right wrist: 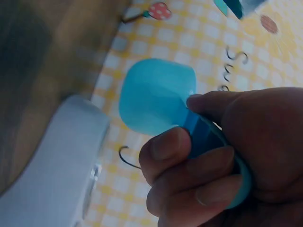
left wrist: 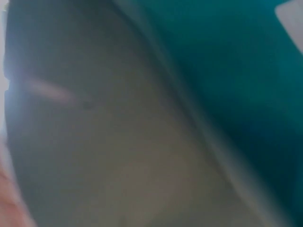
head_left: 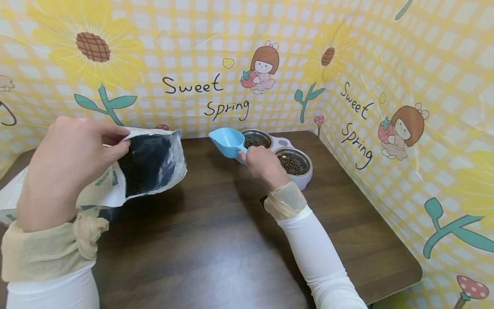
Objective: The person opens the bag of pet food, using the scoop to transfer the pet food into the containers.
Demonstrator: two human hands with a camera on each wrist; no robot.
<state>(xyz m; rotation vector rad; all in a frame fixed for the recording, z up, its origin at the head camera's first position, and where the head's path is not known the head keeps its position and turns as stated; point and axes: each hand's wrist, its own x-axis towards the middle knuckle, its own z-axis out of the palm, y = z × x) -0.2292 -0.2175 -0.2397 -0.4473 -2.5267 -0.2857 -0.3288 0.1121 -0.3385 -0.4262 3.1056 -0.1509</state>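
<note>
My left hand (head_left: 73, 159) pinches the top edge of an opened white bag (head_left: 102, 191) between thumb and fingers. Dark lining and brown kibble (head_left: 130, 174) show through the bag's mouth, which faces right. In the right wrist view, my right hand (right wrist: 203, 175) has its fingers curled round the handle of a light blue scoop (right wrist: 156, 97). That scoop (head_left: 227, 141) looks bare inside and is beside the left bowl (head_left: 257, 131) of a double pet feeder. Brown kibble lies in this bowl and in the right bowl (head_left: 295, 151). The left wrist view is mostly blocked by a blurred surface.
A dark wooden table (head_left: 216, 240) carries the feeder near its back right corner. Yellow checked cloth (head_left: 185, 47) with printed flowers and figures stands behind the table and along its right side.
</note>
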